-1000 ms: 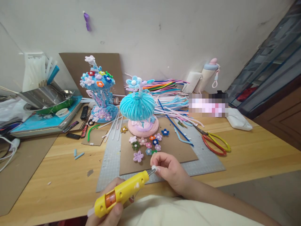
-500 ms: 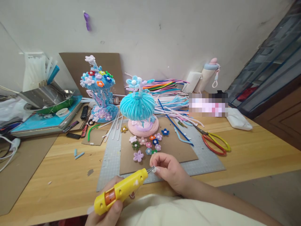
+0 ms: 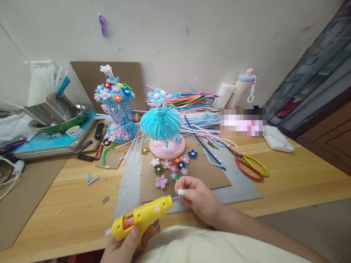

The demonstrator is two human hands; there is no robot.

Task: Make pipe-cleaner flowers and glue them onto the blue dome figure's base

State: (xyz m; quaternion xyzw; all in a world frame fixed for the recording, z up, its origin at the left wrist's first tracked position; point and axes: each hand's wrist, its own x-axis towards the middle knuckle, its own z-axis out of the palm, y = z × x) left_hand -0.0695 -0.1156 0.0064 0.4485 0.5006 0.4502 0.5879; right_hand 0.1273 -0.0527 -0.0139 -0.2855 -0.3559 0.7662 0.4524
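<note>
- The left hand (image 3: pixel 124 244) is wrapped around the grip of a yellow glue gun (image 3: pixel 142 218), low in the view and just above the person's pale sleeve. The barrel points up and to the right.
- The right hand (image 3: pixel 199 199) pinches a small white piece (image 3: pixel 180 191) between thumb and fingertips. It holds the piece right at the gun's metal nozzle (image 3: pixel 176 198), and the two look to be touching.
- What the white piece is cannot be told at this size.
- Judged from this: the fingertips sit so close to the nozzle that a slight slip of either hand could bring skin against hot metal or glue.
- Too much glue could also string or drip onto the cardboard sheet (image 3: pixel 208 175) just beyond the hands.
- The loose pipe-cleaner flowers (image 3: pixel 161 181) lie on that cardboard near the right hand's knuckles, where a stray drip or a brushing hand could foul or scatter them.
- The cardboard rests on a grey cutting mat (image 3: pixel 241 190), which lies on the wooden table (image 3: pixel 76 197).
- Further back a blue domed ornament (image 3: pixel 160 124) stands on a pink base, with a taller blue ornament (image 3: pixel 116 106) to its left.
- A heap of pipe cleaners (image 3: pixel 197 106) lies behind them, and scissors (image 3: pixel 251 166) lie to the right, well apart from both hands.
</note>
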